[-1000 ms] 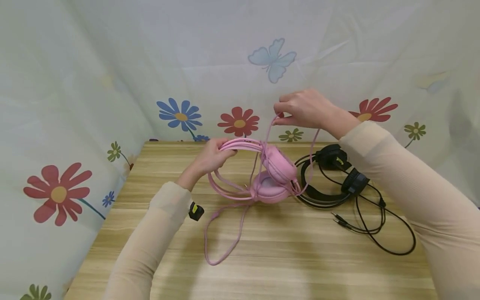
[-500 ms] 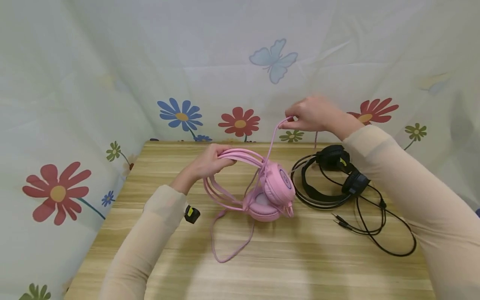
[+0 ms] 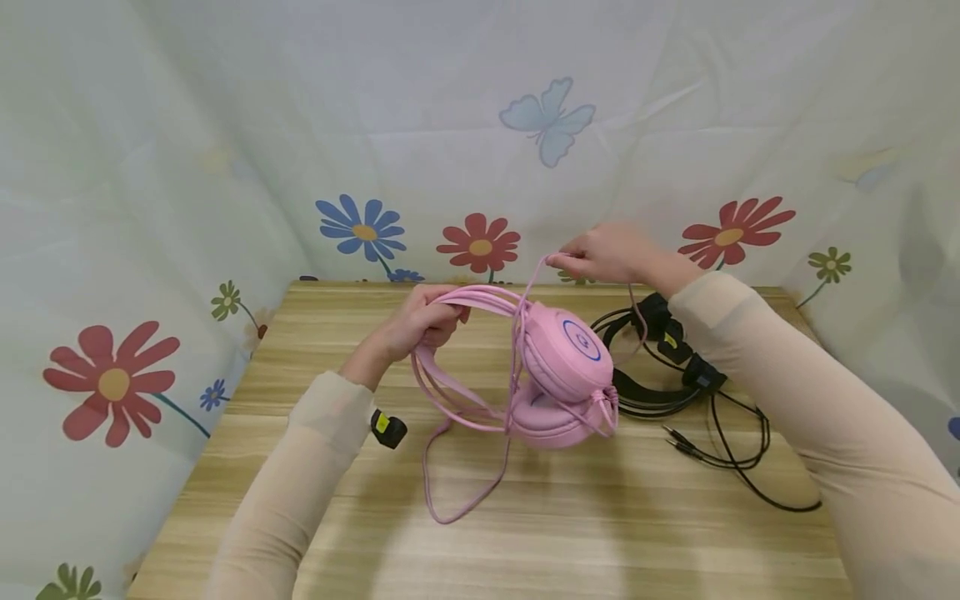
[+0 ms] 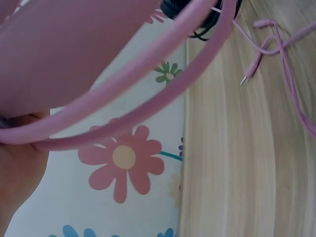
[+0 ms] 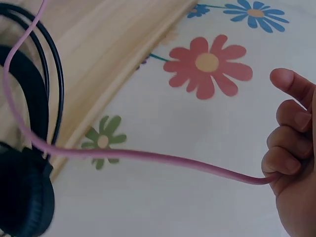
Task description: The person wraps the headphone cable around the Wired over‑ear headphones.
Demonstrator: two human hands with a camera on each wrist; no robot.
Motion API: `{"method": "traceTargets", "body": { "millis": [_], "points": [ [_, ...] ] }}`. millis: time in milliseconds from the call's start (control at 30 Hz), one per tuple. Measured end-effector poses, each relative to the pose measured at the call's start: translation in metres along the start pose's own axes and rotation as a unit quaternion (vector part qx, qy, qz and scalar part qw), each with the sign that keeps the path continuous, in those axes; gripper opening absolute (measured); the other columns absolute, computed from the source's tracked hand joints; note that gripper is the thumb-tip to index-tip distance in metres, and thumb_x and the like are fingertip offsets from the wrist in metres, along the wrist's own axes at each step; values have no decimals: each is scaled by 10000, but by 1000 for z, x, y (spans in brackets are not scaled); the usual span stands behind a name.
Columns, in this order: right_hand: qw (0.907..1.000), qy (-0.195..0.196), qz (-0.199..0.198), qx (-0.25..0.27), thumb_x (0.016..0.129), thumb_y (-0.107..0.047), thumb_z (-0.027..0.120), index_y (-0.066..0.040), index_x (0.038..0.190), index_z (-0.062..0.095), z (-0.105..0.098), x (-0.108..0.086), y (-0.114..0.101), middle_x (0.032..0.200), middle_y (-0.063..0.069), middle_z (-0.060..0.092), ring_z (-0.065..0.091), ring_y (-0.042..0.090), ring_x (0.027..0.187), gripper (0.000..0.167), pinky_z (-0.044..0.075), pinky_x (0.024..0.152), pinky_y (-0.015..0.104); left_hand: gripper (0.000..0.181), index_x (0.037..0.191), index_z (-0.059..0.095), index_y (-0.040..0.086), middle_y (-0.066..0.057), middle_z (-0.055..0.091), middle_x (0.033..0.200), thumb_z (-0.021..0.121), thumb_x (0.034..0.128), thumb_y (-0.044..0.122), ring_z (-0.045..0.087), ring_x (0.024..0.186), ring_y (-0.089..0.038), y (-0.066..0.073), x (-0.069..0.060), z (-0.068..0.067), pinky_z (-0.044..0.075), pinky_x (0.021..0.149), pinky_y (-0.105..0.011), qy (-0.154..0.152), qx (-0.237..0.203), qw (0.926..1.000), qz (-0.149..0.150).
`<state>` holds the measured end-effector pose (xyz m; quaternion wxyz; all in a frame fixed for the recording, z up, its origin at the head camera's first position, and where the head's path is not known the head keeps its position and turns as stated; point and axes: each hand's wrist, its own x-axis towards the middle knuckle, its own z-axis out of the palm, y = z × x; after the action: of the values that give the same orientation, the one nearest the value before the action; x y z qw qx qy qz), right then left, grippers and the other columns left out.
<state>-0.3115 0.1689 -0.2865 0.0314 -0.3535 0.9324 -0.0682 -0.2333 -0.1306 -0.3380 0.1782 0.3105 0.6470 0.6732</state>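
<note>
Pink headphones point(image 3: 562, 357), rounded and padded

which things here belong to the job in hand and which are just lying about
Belongs, apparently:
Large pink over-ear headphones, gripped by the left hand
Thin pink cable, held by the right hand

Seemingly just lying about:
Black padded over-ear headphones
Thin black looped cable

The headphones point(image 3: 555, 354) and cord point(image 5: 148, 155) are pink, one ear cup point(image 3: 555, 350) ringed in blue; the second pair point(image 3: 651, 397) is black. Tan grain streaks the table point(image 3: 547, 533), the sleeves point(image 3: 292, 475) are cream, and red, blue and green flowers point(image 3: 480, 247) dot the whitish cloth point(image 3: 420, 100).
</note>
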Motion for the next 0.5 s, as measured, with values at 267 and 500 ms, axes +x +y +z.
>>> {"method": "traceTargets", "body": {
  "millis": [267, 500],
  "points": [
    [9969, -239, -118, 747, 953, -513, 301, -177, 761, 666, 23, 4, -8, 742, -15, 642, 561, 141, 631, 533, 455, 637, 331, 211, 809, 464, -33, 52, 254, 497, 364, 874, 140, 189, 404, -75, -9, 0, 2, 134, 392, -232, -141, -1271, 9918, 37],
    [9889, -203, -151, 1466, 981, -344, 367, -128, 887, 684, 46, 3, -8, 861, 54, 664, 617, 198, 815, 395, 481, 771, 391, 210, 800, 437, -3, 52, 221, 498, 302, 886, 133, 199, 397, -51, -16, 2, 5, 148, 382, -203, -329, -1590, 9866, 155]
  ]
}}
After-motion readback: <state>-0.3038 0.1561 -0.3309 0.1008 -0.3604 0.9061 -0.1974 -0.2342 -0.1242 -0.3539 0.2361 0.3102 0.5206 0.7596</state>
